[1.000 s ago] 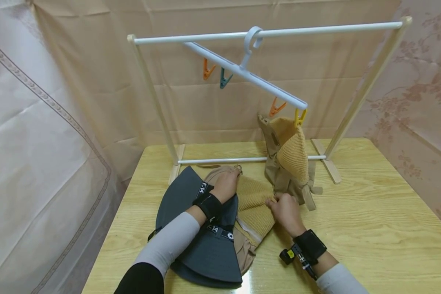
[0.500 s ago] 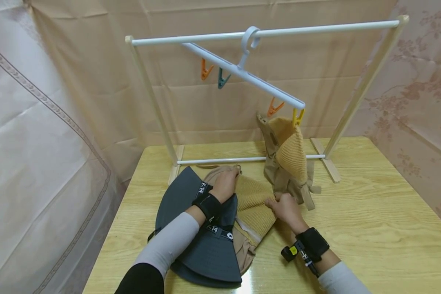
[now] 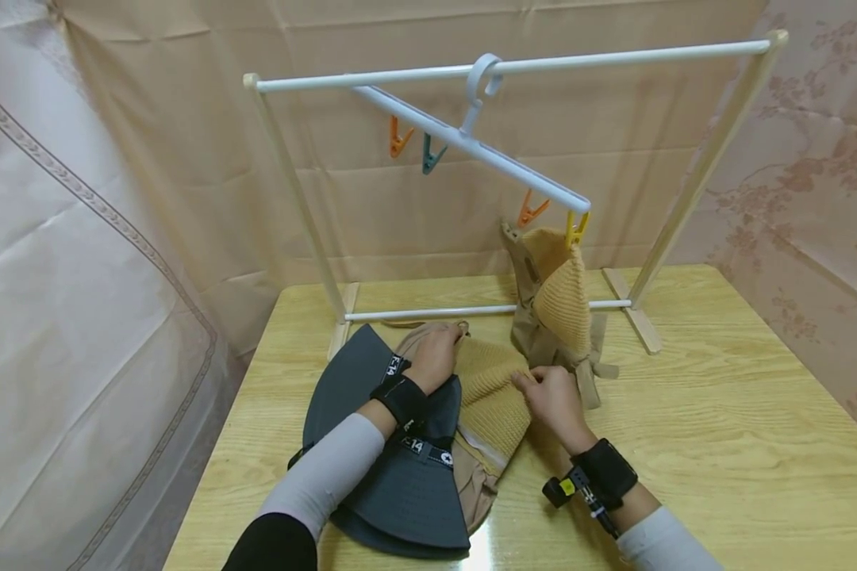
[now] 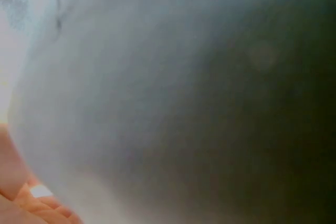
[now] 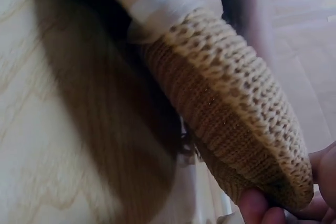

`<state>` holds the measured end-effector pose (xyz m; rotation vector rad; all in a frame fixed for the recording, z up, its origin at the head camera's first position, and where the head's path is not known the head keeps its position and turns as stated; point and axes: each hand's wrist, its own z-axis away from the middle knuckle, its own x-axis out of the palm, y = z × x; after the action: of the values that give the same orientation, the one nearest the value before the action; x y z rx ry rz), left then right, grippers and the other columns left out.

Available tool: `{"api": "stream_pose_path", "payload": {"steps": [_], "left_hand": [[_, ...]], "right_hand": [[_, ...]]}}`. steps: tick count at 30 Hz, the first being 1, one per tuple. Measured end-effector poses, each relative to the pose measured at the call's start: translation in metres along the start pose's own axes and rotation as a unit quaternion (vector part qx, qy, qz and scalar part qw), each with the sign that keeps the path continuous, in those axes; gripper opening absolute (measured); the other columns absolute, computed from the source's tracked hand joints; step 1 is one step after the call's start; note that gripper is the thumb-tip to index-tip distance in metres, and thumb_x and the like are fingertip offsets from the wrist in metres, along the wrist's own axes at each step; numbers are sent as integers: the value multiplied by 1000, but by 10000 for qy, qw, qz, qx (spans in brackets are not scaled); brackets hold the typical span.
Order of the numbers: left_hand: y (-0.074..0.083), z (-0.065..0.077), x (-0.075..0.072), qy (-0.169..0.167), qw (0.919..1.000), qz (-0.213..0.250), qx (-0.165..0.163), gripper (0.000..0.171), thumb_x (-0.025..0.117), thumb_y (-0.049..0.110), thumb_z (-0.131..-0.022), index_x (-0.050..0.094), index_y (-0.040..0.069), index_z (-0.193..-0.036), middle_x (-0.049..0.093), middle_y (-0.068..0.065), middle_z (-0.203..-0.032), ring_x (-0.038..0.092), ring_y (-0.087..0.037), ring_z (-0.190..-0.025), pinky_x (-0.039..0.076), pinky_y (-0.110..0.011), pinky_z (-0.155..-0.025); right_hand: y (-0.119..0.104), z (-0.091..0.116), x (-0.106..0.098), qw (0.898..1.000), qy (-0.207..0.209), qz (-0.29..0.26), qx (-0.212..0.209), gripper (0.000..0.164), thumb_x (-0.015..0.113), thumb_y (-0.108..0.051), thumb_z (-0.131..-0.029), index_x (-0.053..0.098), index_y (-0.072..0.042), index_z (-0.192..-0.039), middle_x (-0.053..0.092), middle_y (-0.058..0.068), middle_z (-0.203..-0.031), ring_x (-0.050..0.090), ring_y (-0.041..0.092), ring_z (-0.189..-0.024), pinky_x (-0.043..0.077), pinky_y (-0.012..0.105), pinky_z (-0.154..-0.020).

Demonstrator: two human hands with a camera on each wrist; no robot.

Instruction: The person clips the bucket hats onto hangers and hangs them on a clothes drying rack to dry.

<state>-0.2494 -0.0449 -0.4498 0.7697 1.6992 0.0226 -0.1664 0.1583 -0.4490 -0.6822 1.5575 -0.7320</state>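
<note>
The lower-centre grey hat [image 3: 416, 503] could be dragged by tugging the knit hat [image 3: 490, 388] pinched in the right hand [image 3: 559, 404]; left hand [image 3: 432, 361] grip unclear.

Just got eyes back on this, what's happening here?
A person's right hand pinches the edge of the yellow knit panel on a tan fabric item lying on the table. Their left hand is at its far end, fingertips mostly hidden. A dark gray hat lies under the left arm. A similar tan-and-knit item hangs by a yellow clip from the hanger.
</note>
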Motion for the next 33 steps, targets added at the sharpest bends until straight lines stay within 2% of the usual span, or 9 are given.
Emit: {"api": "stream_pose_path", "payload": {"steps": [5, 11, 15, 19, 23, 27, 33], "left_hand": [[1, 1, -2, 28, 10000, -57, -13, 17, 55, 10, -99, 68, 2, -105, 64, -11, -77, 57, -22, -60, 37, -25, -53], [0, 0, -2, 237, 9995, -160, 98, 16, 56, 10, -98, 70, 3, -103, 65, -11, -80, 57, -21, -62, 37, -24, -53], [-1, 0, -2, 348, 9991, -187, 177, 16, 58, 7, -97, 70, 1, -105, 67, -12, -83, 59, -20, -60, 39, -24, -52], [-3, 1, -1, 416, 9987, -194, 232, 16, 58, 6, -96, 70, 0, -106, 69, -13, -84, 60, -21, -60, 42, -26, -52], [-2, 2, -3, 402, 9989, -142, 201, 16, 58, 6, -96, 70, -1, -106, 70, -14, -86, 62, -22, -64, 46, -28, -55], [-3, 0, -5, 401, 9989, -195, 115, 17, 58, 8, -97, 71, 0, -105, 70, -13, -90, 64, -22, -71, 49, -32, -62], [-4, -4, -11, 599, 9974, -381, 82, 16, 57, 11, -98, 71, 4, -103, 70, -11, -90, 67, -24, -79, 53, -37, -70]], "right_hand": [[-4, -1, -1, 9975, -87, -626, 325, 49, 67, -20, -92, 34, -13, -57, 26, -5, -51, 26, 10, -45, 26, 23, -48], [-8, -4, -6, 9963, -265, -660, 473, 52, 71, -27, -89, 34, -15, -55, 27, -7, -47, 30, 10, -43, 28, 24, -47], [-7, -4, -9, 9963, -393, -658, 383, 54, 65, -33, -93, 35, -14, -52, 30, -6, -44, 30, 11, -41, 28, 24, -45], [-9, -2, -9, 9977, -272, -605, 166, 53, 62, -25, -95, 33, -13, -53, 28, -4, -48, 26, 11, -44, 26, 23, -47], [-16, 2, -7, 9996, 61, -172, -236, 51, 64, -18, -94, 32, -14, -54, 25, -5, -50, 25, 10, -45, 23, 22, -48], [-24, 4, -8, 9966, 366, 279, -679, 53, 66, -16, -92, 29, -16, -55, 20, -6, -51, 20, 8, -45, 18, 21, -48], [-35, 2, -13, 9916, 574, 481, -1058, 53, 68, -13, -90, 30, -17, -54, 20, -6, -51, 18, 5, -44, 18, 20, -47]]}}
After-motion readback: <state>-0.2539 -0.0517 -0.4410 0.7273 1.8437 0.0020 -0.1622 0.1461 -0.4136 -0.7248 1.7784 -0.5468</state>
